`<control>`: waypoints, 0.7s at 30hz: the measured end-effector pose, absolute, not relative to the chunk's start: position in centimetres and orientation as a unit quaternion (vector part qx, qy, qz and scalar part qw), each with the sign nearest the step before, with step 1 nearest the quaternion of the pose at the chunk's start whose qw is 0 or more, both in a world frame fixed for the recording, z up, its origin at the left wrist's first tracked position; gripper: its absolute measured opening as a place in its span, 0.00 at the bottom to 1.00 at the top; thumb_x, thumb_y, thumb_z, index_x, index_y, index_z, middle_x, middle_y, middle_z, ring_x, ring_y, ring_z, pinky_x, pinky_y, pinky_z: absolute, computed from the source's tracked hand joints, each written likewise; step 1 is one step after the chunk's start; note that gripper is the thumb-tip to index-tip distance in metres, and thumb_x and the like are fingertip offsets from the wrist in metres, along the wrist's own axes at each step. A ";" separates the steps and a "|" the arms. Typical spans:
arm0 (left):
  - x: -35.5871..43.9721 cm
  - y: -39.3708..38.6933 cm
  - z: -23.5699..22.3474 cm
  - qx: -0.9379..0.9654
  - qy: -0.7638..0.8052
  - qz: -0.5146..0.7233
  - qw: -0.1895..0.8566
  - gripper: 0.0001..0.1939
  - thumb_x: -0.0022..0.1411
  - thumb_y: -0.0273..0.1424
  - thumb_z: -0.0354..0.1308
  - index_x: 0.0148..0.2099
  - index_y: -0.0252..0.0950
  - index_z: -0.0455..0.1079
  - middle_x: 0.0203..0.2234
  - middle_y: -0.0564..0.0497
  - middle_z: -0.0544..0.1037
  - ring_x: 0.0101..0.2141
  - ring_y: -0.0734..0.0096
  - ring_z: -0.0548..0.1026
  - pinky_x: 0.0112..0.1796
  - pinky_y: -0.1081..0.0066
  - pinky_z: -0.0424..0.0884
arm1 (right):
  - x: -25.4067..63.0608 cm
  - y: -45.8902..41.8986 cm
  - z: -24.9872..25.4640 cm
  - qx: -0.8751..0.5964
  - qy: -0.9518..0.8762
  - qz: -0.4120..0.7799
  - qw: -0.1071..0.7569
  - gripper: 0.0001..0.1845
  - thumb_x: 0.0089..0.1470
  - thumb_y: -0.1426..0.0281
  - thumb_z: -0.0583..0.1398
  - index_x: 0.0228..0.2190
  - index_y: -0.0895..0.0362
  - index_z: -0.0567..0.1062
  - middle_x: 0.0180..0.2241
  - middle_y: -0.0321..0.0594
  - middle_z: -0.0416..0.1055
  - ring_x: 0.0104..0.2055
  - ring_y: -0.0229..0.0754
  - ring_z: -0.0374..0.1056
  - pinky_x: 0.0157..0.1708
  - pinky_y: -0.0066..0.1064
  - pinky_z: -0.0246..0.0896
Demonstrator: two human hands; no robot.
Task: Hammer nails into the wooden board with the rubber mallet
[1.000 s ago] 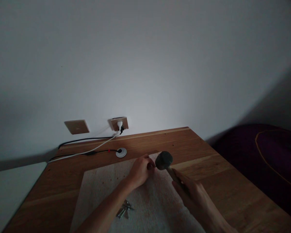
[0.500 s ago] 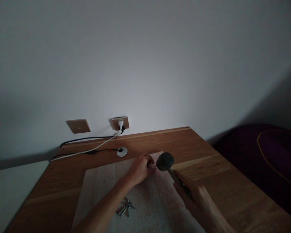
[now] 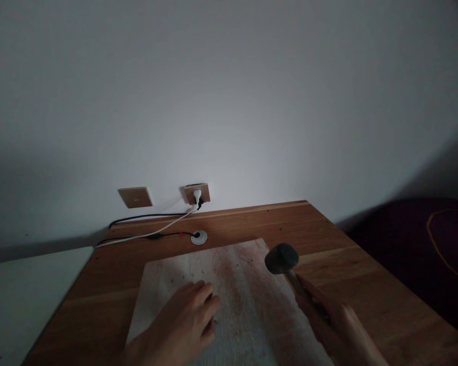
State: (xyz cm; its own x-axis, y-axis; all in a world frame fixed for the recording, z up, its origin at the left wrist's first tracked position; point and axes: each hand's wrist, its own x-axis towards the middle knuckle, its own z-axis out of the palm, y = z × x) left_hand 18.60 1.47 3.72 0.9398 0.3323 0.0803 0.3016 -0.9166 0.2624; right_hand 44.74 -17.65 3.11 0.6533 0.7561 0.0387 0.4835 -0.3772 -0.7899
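My right hand (image 3: 330, 317) is wrapped round the wooden handle of a mallet (image 3: 281, 258) with a dark rounded head. The head hangs over the right edge of a pale, worn board (image 3: 248, 300). My left hand (image 3: 193, 317) is low over the board's near left part, its fingers curled down and drawn together. What lies under those fingers is hidden, apart from a small dark tip at their edge. Small dark specks mark the board's far part.
The board lies on a wooden tabletop (image 3: 328, 259) against a wall. Behind it are a cable grommet (image 3: 199, 237), white and black cables (image 3: 164, 229) and a socket with plugs (image 3: 197, 194). A white surface (image 3: 34, 290) adjoins on the left; dark purple fabric (image 3: 412, 239) lies right.
My left hand has left the board's far edge and come nearer, over the spot where several metal nails or screws lay. The mallet has moved slightly right and away from that edge.
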 end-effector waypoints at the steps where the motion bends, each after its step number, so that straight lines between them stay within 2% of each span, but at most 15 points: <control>1: 18.3 1.3 3.2 0.978 0.159 0.059 0.125 0.10 0.58 0.18 0.61 0.38 0.39 0.74 0.36 0.52 0.77 0.37 0.63 0.76 0.40 0.65 0.72 | 44.6 -17.6 3.0 -0.815 -0.376 0.171 0.405 0.32 0.62 0.50 0.55 0.55 0.58 0.79 0.16 0.29 0.63 0.15 0.36 0.61 0.14 0.25 0.53; 3: 18.0 1.4 2.5 0.979 0.148 0.050 0.128 0.11 0.58 0.17 0.62 0.38 0.39 0.74 0.37 0.53 0.77 0.36 0.66 0.76 0.39 0.68 0.72 | 44.5 -17.6 2.8 -0.822 -0.372 0.176 0.395 0.35 0.63 0.49 0.54 0.59 0.60 0.77 0.15 0.27 0.60 0.14 0.36 0.59 0.13 0.25 0.53; 6: 17.9 1.8 1.9 0.986 0.121 0.048 0.104 0.11 0.61 0.17 0.63 0.38 0.39 0.75 0.37 0.53 0.78 0.34 0.68 0.75 0.36 0.69 0.72 | 44.4 -17.4 2.6 -0.822 -0.373 0.182 0.390 0.34 0.63 0.49 0.54 0.57 0.60 0.78 0.16 0.26 0.57 0.14 0.36 0.57 0.12 0.24 0.53; 11: 17.9 1.4 1.0 0.997 0.064 0.038 -0.010 0.12 0.62 0.15 0.59 0.40 0.36 0.77 0.37 0.48 0.80 0.35 0.62 0.77 0.33 0.66 0.72 | 44.3 -17.2 2.8 -0.820 -0.370 0.186 0.395 0.34 0.63 0.50 0.53 0.56 0.61 0.79 0.15 0.25 0.56 0.14 0.35 0.56 0.12 0.25 0.53; 15: 18.4 -0.3 0.5 0.995 0.089 0.040 -0.022 0.11 0.64 0.18 0.57 0.41 0.36 0.78 0.35 0.46 0.81 0.31 0.61 0.77 0.29 0.65 0.70 | 44.4 -17.1 3.0 -0.811 -0.365 0.195 0.413 0.33 0.62 0.49 0.55 0.56 0.59 0.79 0.15 0.25 0.57 0.14 0.36 0.57 0.12 0.26 0.55; 21: 19.5 -0.5 0.4 0.994 0.036 0.016 -0.102 0.08 0.61 0.19 0.60 0.38 0.35 0.78 0.33 0.44 0.81 0.33 0.57 0.78 0.32 0.62 0.73 | 44.2 -16.9 3.2 -0.805 -0.369 0.203 0.418 0.35 0.62 0.49 0.55 0.57 0.61 0.78 0.15 0.25 0.57 0.14 0.36 0.60 0.13 0.26 0.55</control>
